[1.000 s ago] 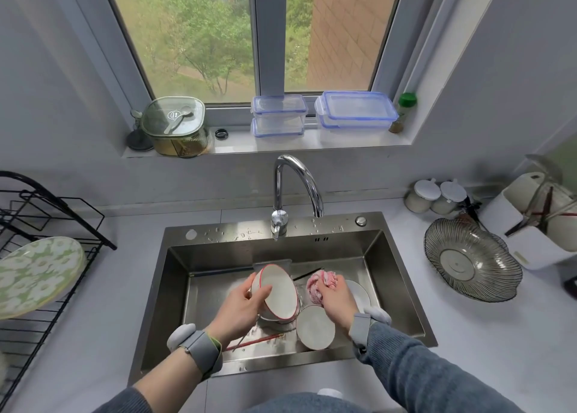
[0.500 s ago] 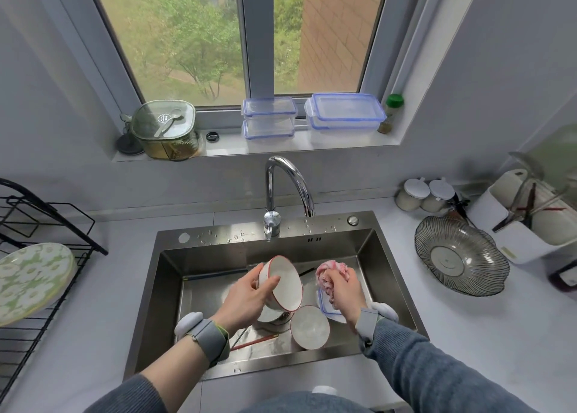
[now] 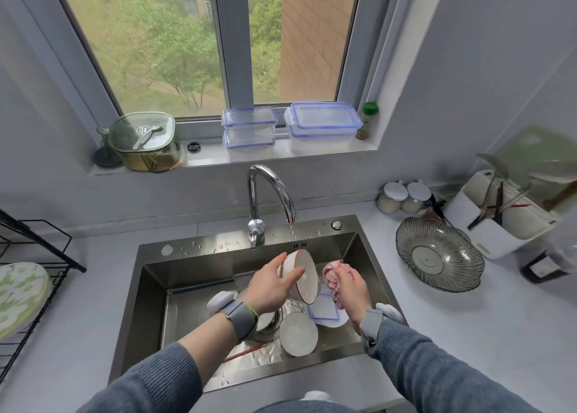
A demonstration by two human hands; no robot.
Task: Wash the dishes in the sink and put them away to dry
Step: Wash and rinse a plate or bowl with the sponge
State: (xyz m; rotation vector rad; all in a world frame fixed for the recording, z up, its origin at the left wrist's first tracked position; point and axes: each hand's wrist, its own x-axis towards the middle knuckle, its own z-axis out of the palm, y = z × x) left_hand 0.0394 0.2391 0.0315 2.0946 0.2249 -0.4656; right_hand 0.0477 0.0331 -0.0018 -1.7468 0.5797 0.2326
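Since a second ago both hands have come up off the sink floor: I now hold the red-rimmed bowl raised and tipped on edge above the other dishes, and the pink cloth has risen beside it, close under the faucet.

Working down by size, the steel sink takes the middle of my view, with the black drying rack on the counter to my left already carrying a green-patterned plate. In the basin a second bowl leans on its side, a white plate with a blue-rimmed lid on it lies under my right wrist, and a red chopstick lies along the floor.

The step in hand, as I judge it, is scrubbing this bowl. To do it well I would keep the opening turned toward the cloth, wipe round the inside and then the rim, and rotate the bowl in my grip rather than letting go over the hard steel, since it looks wet and slippery.

My left hand grasps the bowl, thumb on the inner face and fingers curled behind, forearm angled up from lower left. My right hand is clenched round the bunched cloth, wrist bent over the basin, just beside the bowl; I cannot tell whether they touch.
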